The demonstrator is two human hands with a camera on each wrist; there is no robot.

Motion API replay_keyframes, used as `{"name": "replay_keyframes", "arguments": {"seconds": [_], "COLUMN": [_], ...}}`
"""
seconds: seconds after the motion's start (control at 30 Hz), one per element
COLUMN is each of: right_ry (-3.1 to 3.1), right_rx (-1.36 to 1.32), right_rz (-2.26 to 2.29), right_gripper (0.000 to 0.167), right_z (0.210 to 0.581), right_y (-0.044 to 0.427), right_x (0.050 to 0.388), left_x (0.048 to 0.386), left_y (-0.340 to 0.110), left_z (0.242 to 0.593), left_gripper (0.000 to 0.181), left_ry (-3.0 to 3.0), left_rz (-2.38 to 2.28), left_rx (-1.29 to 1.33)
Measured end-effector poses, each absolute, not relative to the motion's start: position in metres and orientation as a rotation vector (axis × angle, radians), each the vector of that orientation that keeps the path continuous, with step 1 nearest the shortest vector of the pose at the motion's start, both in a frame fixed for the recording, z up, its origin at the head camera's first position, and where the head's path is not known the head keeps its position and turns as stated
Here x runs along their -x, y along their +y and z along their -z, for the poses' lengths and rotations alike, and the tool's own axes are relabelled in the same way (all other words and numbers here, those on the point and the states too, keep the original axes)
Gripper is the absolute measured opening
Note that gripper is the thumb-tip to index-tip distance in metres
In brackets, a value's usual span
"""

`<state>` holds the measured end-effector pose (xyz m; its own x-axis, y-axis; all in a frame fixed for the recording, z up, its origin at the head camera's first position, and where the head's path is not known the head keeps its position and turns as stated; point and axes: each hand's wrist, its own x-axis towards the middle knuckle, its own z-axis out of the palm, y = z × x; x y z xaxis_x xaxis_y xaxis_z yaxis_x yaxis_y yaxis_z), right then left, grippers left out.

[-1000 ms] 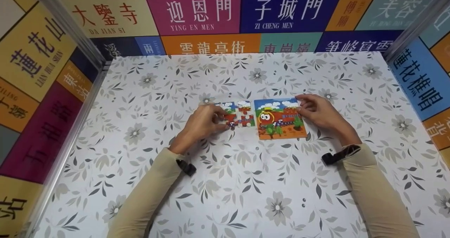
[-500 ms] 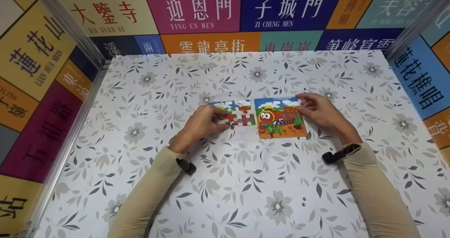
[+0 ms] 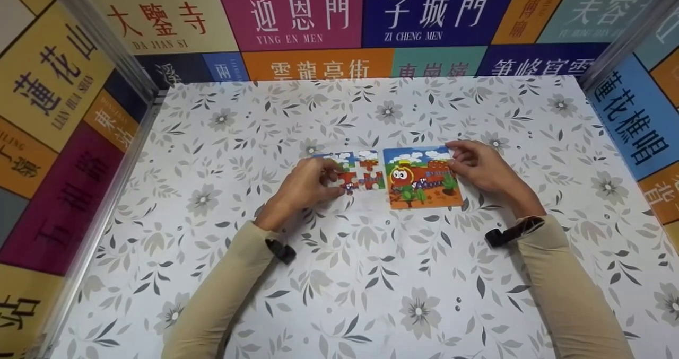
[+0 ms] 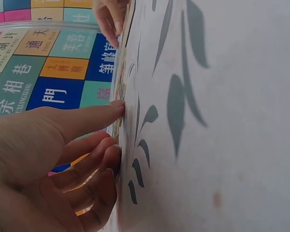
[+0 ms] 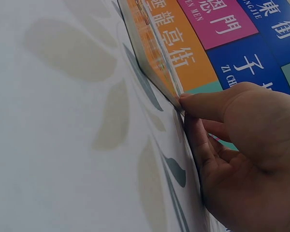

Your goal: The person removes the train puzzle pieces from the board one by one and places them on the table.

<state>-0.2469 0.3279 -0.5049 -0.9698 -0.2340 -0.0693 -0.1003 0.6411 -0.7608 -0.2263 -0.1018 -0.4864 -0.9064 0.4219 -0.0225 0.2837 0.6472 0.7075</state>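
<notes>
Joined jigsaw pieces (image 3: 370, 178) with a red train, green hills and clouds lie flat near the middle of the table. My left hand (image 3: 305, 186) covers their left part and pinches a piece at that side between thumb and fingers. In the left wrist view the left hand (image 4: 63, 164) has its thumb at the pieces' edge and its other fingers curled. Just right of the pieces, a square picture board (image 3: 424, 178) shows a whole train with a face. My right hand (image 3: 485, 171) grips its upper right edge; in the right wrist view the right hand's thumb (image 5: 203, 105) presses the board's corner.
The table (image 3: 360, 295) has a white cloth with grey leaves and flowers. Panels of coloured signs (image 3: 302, 14) stand behind it and along both sides. A black band with a small device (image 3: 281, 250) is on each wrist.
My left fingers have shifted very slightly, and a little more of the pieces' upper left edge shows. The right hand and the board look the same.
</notes>
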Motion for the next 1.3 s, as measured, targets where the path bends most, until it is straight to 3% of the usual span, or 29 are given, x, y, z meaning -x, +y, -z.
{"name": "replay_keyframes", "arguments": {"seconds": [0.73,1.3], "right_ry": [2.714,2.704], "right_rx": [0.325,0.259], "right_rz": [1.222,1.214], "right_gripper": [0.054,0.051], "right_z": [0.506,0.505], "right_y": [0.33,0.328], "right_x": [0.247,0.247], "left_x": [0.219,0.223], "left_y": [-0.055,-0.004], "left_z": [0.479,0.477], "left_gripper": [0.024,0.031], "left_ry": [2.675,2.69], "left_rz": [-1.051,-0.972], "left_rx": [-0.861,-0.784]}}
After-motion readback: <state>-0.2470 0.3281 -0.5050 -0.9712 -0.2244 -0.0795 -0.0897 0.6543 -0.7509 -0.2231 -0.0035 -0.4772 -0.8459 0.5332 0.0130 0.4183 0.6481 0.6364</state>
